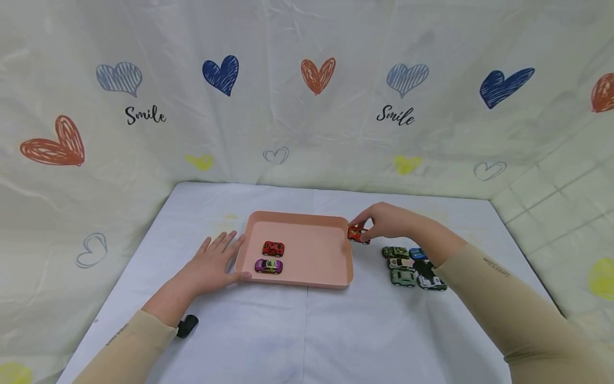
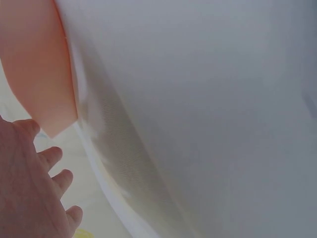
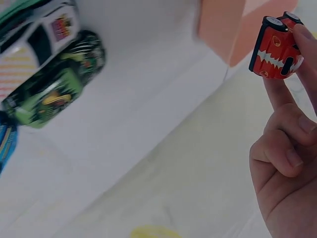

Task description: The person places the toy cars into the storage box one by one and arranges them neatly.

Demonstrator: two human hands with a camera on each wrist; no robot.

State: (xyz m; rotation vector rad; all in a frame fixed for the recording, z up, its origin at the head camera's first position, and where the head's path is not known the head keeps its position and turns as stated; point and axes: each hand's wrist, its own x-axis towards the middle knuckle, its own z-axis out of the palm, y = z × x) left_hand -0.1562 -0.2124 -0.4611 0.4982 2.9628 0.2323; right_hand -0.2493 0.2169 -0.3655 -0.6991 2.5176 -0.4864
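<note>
We're pinching a red toy car [image 1: 356, 234] between right hand [image 1: 389, 220] thumb and fingertips, just at the pink tray's [image 1: 314, 253] right edge. We're spreading the left hand's [image 1: 212, 266] fingers, thumb at the tray's near-left rim. Second red car [image 1: 273, 248] and purple car [image 1: 268, 266] are sitting inside; we're seeing more toy cars [image 1: 401, 263] clustered rightward on the bench [image 1: 249, 330].

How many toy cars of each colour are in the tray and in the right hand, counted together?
Red: 2 (red toy car in the pink tray; toothed red toy car in the right hand)
Purple: 1 (purple toy car in the tray)
Total: 3
</note>
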